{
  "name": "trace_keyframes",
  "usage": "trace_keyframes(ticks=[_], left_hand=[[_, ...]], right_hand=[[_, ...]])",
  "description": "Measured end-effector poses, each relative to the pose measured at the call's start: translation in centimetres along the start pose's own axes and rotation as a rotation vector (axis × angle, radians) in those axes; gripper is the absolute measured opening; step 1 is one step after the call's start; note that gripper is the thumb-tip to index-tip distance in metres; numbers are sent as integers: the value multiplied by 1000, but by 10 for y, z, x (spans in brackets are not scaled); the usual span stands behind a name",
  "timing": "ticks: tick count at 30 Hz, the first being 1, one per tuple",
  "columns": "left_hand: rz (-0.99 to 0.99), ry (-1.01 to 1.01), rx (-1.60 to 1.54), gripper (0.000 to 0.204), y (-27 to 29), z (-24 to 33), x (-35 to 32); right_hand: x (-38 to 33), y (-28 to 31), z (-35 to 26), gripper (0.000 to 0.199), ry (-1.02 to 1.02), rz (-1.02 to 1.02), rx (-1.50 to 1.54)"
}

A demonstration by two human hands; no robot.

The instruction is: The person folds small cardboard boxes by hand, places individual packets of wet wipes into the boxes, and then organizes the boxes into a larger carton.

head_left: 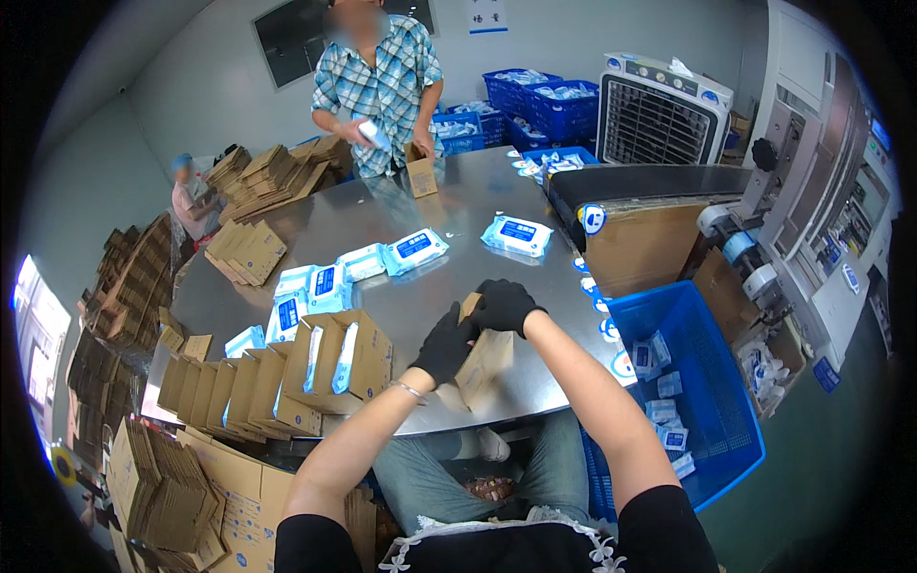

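Both my hands wear black gloves and are closed on a small brown cardboard box point(485, 365) above the steel table's front edge. My left hand point(445, 346) grips its left side; my right hand point(503, 307) is at its far upper end. My fingers hide part of the box, so its flaps are hard to make out. To the left stands a row of open cardboard boxes point(250, 390), a few with a light blue wipes pack point(346, 359) upright inside. Beyond them lie several loose wipes packs point(328, 286), and one single pack point(517, 236) rests farther right.
Across the steel table point(382, 205) a person point(377, 86) holds a wipes pack and an open box. At my right sits a blue crate point(735, 420) with small packs, beside a conveyor point(650, 181) and machine. Flattened cartons point(162, 487) are stacked at left.
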State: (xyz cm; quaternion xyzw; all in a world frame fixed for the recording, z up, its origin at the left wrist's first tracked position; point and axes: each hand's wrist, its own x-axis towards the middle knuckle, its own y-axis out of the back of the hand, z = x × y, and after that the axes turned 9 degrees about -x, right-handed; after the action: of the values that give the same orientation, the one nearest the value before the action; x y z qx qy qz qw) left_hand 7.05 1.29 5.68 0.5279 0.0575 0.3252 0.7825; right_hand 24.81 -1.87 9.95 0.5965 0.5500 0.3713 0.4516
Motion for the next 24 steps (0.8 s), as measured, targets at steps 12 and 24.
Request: trace_keyframes(ticks=[12,24], left_hand=[[-91,-305,-227,80,8,-16,-12],[-50,74,124,63,-6,18,-24]], right_hand=[[6,-51,-19,36,-82,295,42],[-43,-108,-26,74,-358,1047,541]])
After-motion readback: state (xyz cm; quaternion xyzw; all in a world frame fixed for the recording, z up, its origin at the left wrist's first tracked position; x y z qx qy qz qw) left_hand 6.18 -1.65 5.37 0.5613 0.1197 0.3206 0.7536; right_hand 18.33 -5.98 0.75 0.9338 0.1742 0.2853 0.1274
